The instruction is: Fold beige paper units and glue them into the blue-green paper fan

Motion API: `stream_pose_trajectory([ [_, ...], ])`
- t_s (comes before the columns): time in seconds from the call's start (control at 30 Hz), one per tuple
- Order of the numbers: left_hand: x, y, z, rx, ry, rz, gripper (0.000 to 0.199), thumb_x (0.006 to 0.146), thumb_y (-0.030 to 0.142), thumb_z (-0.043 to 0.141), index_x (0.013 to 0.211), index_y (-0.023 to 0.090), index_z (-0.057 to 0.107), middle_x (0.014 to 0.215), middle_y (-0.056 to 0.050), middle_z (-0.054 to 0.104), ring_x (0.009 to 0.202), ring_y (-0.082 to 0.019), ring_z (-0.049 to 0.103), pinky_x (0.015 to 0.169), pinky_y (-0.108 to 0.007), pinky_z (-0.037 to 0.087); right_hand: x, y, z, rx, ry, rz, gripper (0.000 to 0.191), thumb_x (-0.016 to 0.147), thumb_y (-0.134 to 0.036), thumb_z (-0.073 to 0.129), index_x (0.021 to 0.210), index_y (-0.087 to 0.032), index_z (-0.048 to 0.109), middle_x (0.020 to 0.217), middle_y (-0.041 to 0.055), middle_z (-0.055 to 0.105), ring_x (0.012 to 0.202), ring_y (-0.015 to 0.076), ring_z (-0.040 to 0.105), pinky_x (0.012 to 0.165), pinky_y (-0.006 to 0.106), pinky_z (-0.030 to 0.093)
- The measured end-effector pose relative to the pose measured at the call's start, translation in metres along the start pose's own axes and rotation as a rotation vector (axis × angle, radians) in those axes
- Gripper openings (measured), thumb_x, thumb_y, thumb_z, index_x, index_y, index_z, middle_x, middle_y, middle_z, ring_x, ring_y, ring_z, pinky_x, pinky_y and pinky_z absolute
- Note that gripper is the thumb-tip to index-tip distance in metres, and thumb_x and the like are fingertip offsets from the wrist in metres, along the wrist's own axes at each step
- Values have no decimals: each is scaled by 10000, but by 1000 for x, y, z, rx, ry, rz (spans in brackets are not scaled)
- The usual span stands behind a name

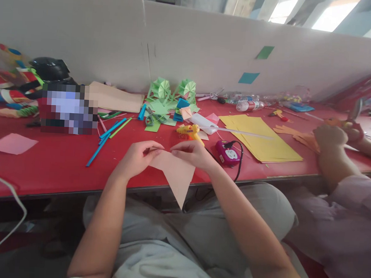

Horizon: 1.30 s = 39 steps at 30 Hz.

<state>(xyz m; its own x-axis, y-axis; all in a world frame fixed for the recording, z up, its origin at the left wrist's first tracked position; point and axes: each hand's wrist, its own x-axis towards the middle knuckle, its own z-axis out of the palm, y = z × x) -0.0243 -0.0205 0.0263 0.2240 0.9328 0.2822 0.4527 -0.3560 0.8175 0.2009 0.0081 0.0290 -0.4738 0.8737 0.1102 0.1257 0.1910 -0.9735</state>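
Between my two hands is a sheet of pale pink paper point(178, 172), folded, with one pointed corner hanging below the table's front edge. My left hand point(141, 157) pinches its upper left part between thumb and fingers. On the upper edge, close beside it, my right hand point(194, 154) also pinches the paper. Just beyond my right hand lies a yellow hot glue gun point(190, 132) on the red table point(62, 165). To its right sits a purple power socket box point(227, 153) with a black plug and cord.
Blue and green paper strips point(106, 139) lie left of my hands, near a pink sheet point(12, 143). Green folded paper pieces point(159, 106) stand at the back. Yellow sheets point(263, 139) lie to the right. A co-worker's hands point(331, 138) hold orange-handled scissors point(344, 122) at far right.
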Motion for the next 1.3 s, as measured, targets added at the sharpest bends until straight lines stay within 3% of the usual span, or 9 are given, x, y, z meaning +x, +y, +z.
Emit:
stream_pose_trajectory([
  [0.2,4,4,18,52,-75,69,167,916,324,615,947,210,733,943,-33,758,876,-189,682,781,-285,514,2,-1,-4,-244,-100,-35,217,838,-315,650,769,-128,735,667,7,624,622,104,491,562,240,370],
  [0.43,6,2,19,90,-95,2,175,885,354,626,861,197,697,810,-19,727,740,-175,645,662,-272,480,4,4,0,-296,-120,-124,143,813,-230,611,732,-132,677,664,-5,591,655,108,488,603,235,381],
  [0.67,6,-9,-4,182,81,-35,129,842,310,620,827,202,687,813,-29,731,757,-192,654,673,-281,479,3,2,-10,-303,-126,-105,101,765,-192,592,701,-147,656,657,-8,594,621,104,484,596,246,393],
  [0.83,1,-28,-32,217,223,-55,146,831,338,615,821,206,677,782,-27,709,725,-188,647,643,-281,469,1,6,-22,-316,-45,-79,103,764,-211,616,680,-169,657,653,-1,621,623,117,522,617,270,429],
  [0.93,-1,-34,-39,200,285,-74,165,837,354,615,817,200,672,740,-21,677,672,-168,619,599,-266,451,0,7,-22,-235,52,-86,129,799,-269,638,739,-166,686,707,21,662,669,136,574,656,286,470],
  [1.03,0,-32,-34,127,280,-75,168,836,354,635,827,191,674,755,-22,677,690,-163,623,616,-259,463,3,6,-13,-139,126,-139,282,853,-401,660,985,-160,723,928,72,723,806,164,632,740,305,505],
  [1.1,2,-27,-26,82,259,-60,175,842,358,640,836,187,674,766,-25,682,699,-165,626,626,-260,469,4,8,-5,-154,130,-172,338,868,-443,662,1047,-161,718,987,83,723,852,173,632,760,306,498],
  [1.2,3,-16,-14,66,209,-24,177,856,349,634,875,183,693,842,-45,715,777,-188,659,690,-281,502,5,12,3,-226,137,-195,290,896,-427,618,899,-156,719,808,50,686,730,157,580,670,290,450],
  [1.3,3,-4,-7,143,182,81,174,861,304,626,950,189,722,1029,-73,730,995,-225,671,884,-326,517,2,15,6,-297,153,-209,256,902,-381,597,851,-157,711,694,19,627,643,140,522,622,280,407],
])
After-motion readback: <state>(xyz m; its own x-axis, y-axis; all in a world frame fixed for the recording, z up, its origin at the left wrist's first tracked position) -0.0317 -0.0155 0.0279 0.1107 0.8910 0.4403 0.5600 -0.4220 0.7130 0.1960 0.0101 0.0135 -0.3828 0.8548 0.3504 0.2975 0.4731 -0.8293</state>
